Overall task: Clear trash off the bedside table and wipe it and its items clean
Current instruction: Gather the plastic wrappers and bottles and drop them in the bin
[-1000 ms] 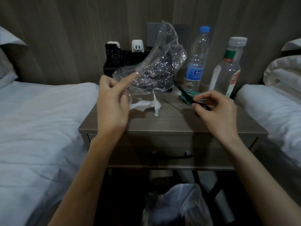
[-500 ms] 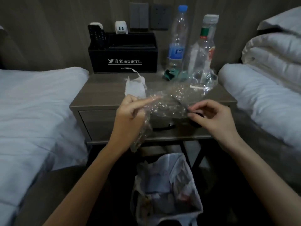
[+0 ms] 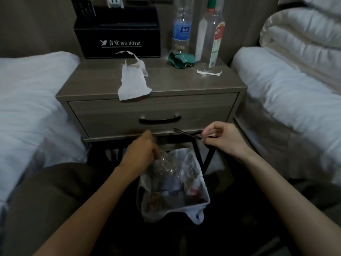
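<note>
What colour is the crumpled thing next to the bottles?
Dark green; the crumpled wrapper shows best in the head view.

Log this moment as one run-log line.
step: binning trash | left grip: holds plastic wrap over trash bag | right grip: pinches thin dark strip | bedside table: tissue, green wrapper on top

The left hand [image 3: 142, 150] had its fingers smeared by motion, so its hold on the clear plastic [image 3: 166, 164] could not be told. The top edge cut off the water bottle [image 3: 181, 30], the clear bottle [image 3: 210, 37] and whatever stood in the black box [image 3: 118, 39]. The thin dark strip [image 3: 186, 133] pinched in the right hand [image 3: 225, 141] was too small to identify.
</note>
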Demonstrator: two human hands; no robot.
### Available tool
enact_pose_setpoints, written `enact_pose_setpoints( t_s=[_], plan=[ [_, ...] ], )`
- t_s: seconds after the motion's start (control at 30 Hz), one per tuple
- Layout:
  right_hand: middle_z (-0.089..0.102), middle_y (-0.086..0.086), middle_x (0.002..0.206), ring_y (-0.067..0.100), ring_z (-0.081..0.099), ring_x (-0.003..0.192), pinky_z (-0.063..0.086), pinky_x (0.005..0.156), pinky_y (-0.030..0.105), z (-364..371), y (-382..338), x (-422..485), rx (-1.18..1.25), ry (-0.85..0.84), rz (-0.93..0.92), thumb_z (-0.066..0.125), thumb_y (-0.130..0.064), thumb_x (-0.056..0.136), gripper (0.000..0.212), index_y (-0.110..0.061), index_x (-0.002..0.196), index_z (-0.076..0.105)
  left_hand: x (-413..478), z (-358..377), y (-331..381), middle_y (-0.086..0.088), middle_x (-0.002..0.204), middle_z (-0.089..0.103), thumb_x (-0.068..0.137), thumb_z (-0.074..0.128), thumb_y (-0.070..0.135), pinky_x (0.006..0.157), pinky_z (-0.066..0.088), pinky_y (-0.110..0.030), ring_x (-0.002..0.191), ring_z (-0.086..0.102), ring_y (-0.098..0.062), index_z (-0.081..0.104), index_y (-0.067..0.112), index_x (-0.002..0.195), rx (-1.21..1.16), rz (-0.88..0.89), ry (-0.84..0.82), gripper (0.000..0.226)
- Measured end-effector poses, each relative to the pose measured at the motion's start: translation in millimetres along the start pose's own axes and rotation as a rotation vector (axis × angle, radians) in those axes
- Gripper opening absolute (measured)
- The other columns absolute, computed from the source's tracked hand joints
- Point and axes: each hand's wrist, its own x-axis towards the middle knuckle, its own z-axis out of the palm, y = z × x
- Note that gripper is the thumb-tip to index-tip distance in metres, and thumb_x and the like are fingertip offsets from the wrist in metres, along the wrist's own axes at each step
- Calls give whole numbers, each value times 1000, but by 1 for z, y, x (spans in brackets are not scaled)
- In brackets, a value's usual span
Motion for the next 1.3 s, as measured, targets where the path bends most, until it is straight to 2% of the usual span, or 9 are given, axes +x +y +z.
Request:
enact_pose_setpoints(
  t_s=[0.13,0.33,0.5,0.63,0.8,0.9,1.03,1.2,1.3],
  plan=[
    [71,-5,71,0,66,68,52,70,15,13,0,-5,-112,-134,-44,76,12,67,31,-17,73,68,0,48,4,-9,113,45,93,56,16,79,47,-35,98,57,-31,69,6,106,55,-79,-156,21],
    [71,1,82,10,67,78,54,71,19,53,31,-2,-482,-356,-55,69,10,66,29,-17,76,66,4,116,-13,-16,114,49,87,57,10,91,47,-36,101,58,-36,68,7,103,-198,-288,-209,20],
    [64,3,90,19,62,87,50,75,26,88,70,1,-632,-447,21,61,6,73,26,-21,76,60,0,149,-25,-14,131,53,88,60,7,101,41,-32,123,51,-30,50,8,132,-499,-445,-303,45],
    [68,9,93,26,64,91,53,79,36,120,96,0,-710,-455,-20,55,7,74,26,-15,86,64,4,134,-22,-15,128,57,93,50,2,100,42,-32,123,53,-31,51,7,133,-500,-336,-284,40],
    [68,12,105,30,63,98,46,80,31,139,116,0,-786,-492,-64,57,-10,86,18,-10,102,65,1,106,-25,-9,139,49,93,43,10,101,44,-41,127,46,-30,50,15,137,-143,-117,-195,45],
    [70,11,104,31,65,97,51,81,37,135,109,8,-785,-456,-35,54,-20,90,20,-14,103,67,2,92,-33,-10,142,46,92,45,9,99,43,-40,125,45,-31,47,12,137,6,-140,-180,46],
    [73,8,97,25,67,94,51,87,38,114,71,16,-634,-344,-83,58,-13,87,17,-15,98,71,5,61,-27,-11,140,48,94,48,19,98,44,-42,124,46,-32,44,10,140,76,-150,-176,47],
    [71,-5,90,6,67,84,51,76,19,70,2,6,-515,-178,-216,63,-16,89,12,-20,98,70,2,5,-2,-4,138,51,96,51,24,95,47,-40,124,47,-25,45,21,142,9,-36,-27,46],
    [69,-12,82,-3,65,77,49,73,11,46,-40,-2,-418,-23,-352,65,-17,89,10,-23,93,71,-3,-36,9,1,120,63,93,56,28,86,52,-40,108,59,-19,58,25,129,-41,49,173,36]
  ],
)
